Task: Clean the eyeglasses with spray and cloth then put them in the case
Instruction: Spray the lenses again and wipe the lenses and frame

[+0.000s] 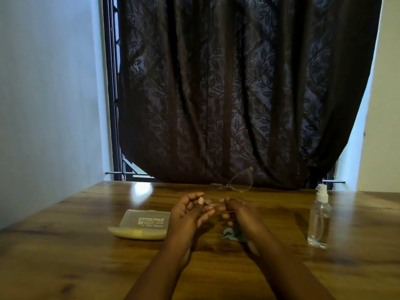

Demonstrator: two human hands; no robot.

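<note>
— Dark leaf-patterned curtain [238, 94] behind, wooden worktop [65, 245] in front. What are the hands doing?

— Both are raised just above the wood, close together. The left hand [190, 215] pinches the end of one thin temple arm between thumb and fingertips; the right hand [240, 215] is closed on the other temple. So both are grasping the eyeglasses [240, 182].

— And the glasses themselves?

— Held out beyond the fingers, lenses away from the person, tilted up against the curtain's lower edge. The temples run back toward the hands, so the frame's long axis lies across, left to right.

— Where is the cloth?

— A small greenish cloth [232, 234] lies crumpled on the worktop, directly under the right wrist, partly hidden by it.

— The spray?

— A clear spray bottle [319, 221] stands upright well off to the right, nearer the right hand.

— And the case?

— The case [141, 226] lies open to the left, just beside the left hand, its long side also running left to right. By my judgement, folding the temples comes next, and the left hand has the shorter way to the case.
</note>
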